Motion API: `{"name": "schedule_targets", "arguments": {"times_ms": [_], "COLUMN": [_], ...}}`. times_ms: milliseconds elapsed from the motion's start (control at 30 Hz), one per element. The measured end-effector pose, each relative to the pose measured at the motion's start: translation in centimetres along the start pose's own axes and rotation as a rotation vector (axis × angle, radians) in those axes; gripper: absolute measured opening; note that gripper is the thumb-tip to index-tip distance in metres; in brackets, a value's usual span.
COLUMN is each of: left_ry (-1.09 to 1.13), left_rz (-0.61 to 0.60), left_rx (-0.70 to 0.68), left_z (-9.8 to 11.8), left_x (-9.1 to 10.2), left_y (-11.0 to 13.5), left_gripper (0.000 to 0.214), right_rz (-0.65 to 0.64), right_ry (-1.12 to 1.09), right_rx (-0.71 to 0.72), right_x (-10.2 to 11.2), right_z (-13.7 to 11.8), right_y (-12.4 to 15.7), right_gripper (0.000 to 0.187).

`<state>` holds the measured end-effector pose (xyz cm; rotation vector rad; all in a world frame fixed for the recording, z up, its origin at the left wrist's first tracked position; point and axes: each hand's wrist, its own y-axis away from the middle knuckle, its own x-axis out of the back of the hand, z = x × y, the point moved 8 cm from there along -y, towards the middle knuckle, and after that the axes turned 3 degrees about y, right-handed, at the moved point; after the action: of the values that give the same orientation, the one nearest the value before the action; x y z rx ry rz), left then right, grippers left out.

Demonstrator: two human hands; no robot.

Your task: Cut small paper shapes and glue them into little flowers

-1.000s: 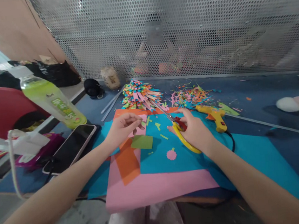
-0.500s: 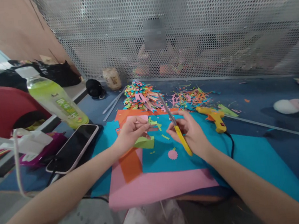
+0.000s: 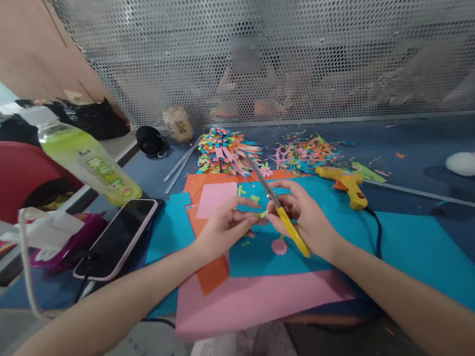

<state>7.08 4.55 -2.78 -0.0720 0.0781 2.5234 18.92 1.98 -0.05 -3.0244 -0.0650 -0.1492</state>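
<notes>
My right hand [image 3: 308, 216] grips yellow-handled scissors [image 3: 280, 210], blades pointing up and away over the paper sheets. My left hand [image 3: 225, 229] pinches a small green paper scrap [image 3: 263, 213] right beside the scissor blades. Both hands hover above stacked sheets: a teal sheet [image 3: 395, 241], a pink sheet [image 3: 253, 302] and an orange sheet [image 3: 211, 273]. A small pink scalloped cut-out [image 3: 278, 246] lies on the teal sheet under the hands. A pink square [image 3: 216, 199] rests on the orange paper farther back.
A yellow glue gun [image 3: 342, 182] with black cord lies to the right. A pile of coloured paper strips [image 3: 224, 148] and scraps [image 3: 302, 152] sits behind. A phone [image 3: 117, 237] and a green drink bottle [image 3: 84, 156] stand at left. Perforated metal screen [image 3: 292, 44] closes the back.
My left hand let go of the pink piece, which now lies on the orange paper, and moved right to pinch a green scrap beside the scissors. The right hand raised the scissors.
</notes>
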Motion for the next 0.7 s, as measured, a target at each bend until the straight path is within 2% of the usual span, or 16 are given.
{"name": "schedule_targets", "arguments": {"times_ms": [200,333,567,700], "left_ry": [-0.013,-0.056,-0.467,-0.501], "left_rz": [-0.02,-0.051,-0.059,-0.092], "left_rx": [0.013,-0.045,-0.223,-0.228], "left_z": [-0.3,0.2,1.1,1.6], "left_x": [0.0,0.1,0.6,0.1], "left_y": [0.2,0.3,0.1,0.4], "left_gripper": [0.034,0.035,0.024,0.019], "right_rz": [0.005,-0.033,-0.17,-0.142], "right_ry": [-0.004,0.08,0.212,0.251], "right_rx": [-0.038,-0.021,0.033,0.041], "right_x": [0.1,0.0,-0.5,-0.2], "right_z": [0.4,0.4,0.7,0.6], "right_y": [0.0,0.1,0.6,0.6], "right_gripper": [0.047,0.05,0.062,0.062]}}
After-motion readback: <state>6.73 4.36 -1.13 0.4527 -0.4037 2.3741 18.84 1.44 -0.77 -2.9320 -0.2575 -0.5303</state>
